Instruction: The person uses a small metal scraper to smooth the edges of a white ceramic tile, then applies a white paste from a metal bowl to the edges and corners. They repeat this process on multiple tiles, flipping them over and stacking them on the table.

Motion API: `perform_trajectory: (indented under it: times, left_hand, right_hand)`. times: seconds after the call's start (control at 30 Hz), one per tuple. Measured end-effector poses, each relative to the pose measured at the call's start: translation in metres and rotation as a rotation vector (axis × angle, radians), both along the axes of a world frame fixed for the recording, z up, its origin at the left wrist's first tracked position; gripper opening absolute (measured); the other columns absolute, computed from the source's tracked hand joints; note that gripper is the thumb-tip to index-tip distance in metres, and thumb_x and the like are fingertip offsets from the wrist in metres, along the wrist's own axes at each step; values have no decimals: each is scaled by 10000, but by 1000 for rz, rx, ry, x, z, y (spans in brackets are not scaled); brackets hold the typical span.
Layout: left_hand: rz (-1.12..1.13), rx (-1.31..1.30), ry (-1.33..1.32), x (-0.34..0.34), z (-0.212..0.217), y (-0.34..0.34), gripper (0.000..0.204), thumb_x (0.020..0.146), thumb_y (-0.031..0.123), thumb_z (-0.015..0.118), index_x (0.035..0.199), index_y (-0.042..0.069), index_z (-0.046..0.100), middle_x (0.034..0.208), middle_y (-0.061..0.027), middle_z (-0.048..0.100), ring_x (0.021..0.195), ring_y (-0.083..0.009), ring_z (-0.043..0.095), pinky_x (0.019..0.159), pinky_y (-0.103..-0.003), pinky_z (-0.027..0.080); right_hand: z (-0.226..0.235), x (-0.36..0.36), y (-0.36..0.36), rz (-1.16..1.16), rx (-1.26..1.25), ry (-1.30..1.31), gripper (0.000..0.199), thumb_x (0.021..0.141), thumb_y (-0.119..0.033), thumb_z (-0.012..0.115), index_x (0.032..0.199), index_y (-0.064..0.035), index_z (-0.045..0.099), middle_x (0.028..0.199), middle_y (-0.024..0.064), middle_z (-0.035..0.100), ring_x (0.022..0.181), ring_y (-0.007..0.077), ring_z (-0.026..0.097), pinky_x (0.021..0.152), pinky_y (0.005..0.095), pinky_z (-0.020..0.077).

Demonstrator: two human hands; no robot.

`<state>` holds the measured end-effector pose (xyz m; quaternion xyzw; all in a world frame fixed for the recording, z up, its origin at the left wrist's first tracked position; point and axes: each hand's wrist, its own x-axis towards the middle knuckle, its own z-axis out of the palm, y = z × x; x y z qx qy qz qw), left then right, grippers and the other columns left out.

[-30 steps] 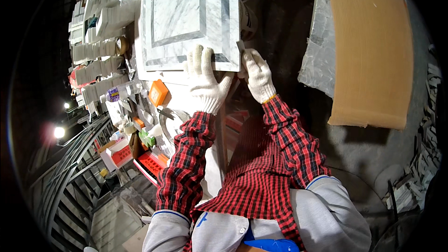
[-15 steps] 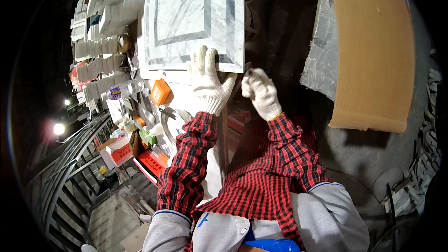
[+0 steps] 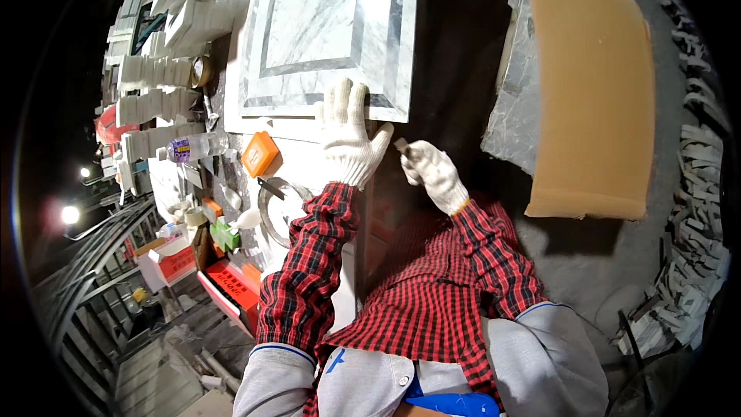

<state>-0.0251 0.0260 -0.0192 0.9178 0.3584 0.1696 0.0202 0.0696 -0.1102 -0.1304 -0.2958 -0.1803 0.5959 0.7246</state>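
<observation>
A square marble panel [image 3: 328, 27] with grey inlaid borders lies flat on the workbench. My left hand [image 3: 349, 135], in a white glove, rests flat with fingers spread on the panel's near edge. My right hand [image 3: 431, 170], also gloved, is just off the panel's near right corner and pinches a small thin grey piece [image 3: 400, 144], which points toward the left hand. Both sleeves are red and black plaid.
Left of the panel are stacked white stone pieces [image 3: 154, 73], a plastic bottle [image 3: 193, 148], an orange block [image 3: 259, 154], a round metal dish [image 3: 278, 201] and red boxes [image 3: 231, 286]. A tan board [image 3: 590, 93] leans at right, with stone offcuts [image 3: 695, 224] beyond.
My right hand has drawn back from the panel's corner, down and to the right, with the small piece in it. My left hand has stayed on the panel's edge.
</observation>
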Motion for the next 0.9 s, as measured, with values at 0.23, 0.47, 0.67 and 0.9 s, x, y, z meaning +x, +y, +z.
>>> perform_trajectory:
  times: [0.23, 0.47, 0.67, 0.9]
  left_hand:
    - [17, 35, -75, -8, -11, -4, 824, 721, 300, 785, 1437, 82, 440, 1498, -179, 422, 1404, -398, 357, 1149, -560, 263]
    - [-30, -75, -321, -24, -16, -11, 693, 750, 227, 761, 1385, 107, 511, 1447, -141, 494, 1382, -359, 404, 1157, -515, 293]
    - [-14, -90, -375, -28, -19, -9, 656, 750, 201, 750, 1362, 104, 534, 1423, -136, 519, 1363, -348, 430, 1144, -508, 312]
    - [-18, -109, -421, -28, -18, -7, 629, 737, 188, 742, 1333, 107, 560, 1387, -130, 550, 1336, -350, 461, 1131, -510, 323]
  right_hand:
    - [51, 75, -19, -15, -279, -356, 209, 976, -271, 642, 938, -66, 656, 725, -35, 573, 567, 28, 437, 496, 210, 333]
    - [112, 85, -24, 72, -665, -1227, 365, 808, -368, 791, 847, -28, 667, 698, 8, 579, 686, 101, 532, 627, 300, 437]
    - [107, 77, -8, 15, -759, -874, 468, 833, -475, 741, 824, -13, 663, 679, 36, 576, 625, 123, 532, 597, 329, 446]
    - [129, 77, 13, -44, -663, -1397, 503, 759, -478, 799, 744, -2, 638, 645, 50, 547, 625, 127, 498, 579, 336, 425]
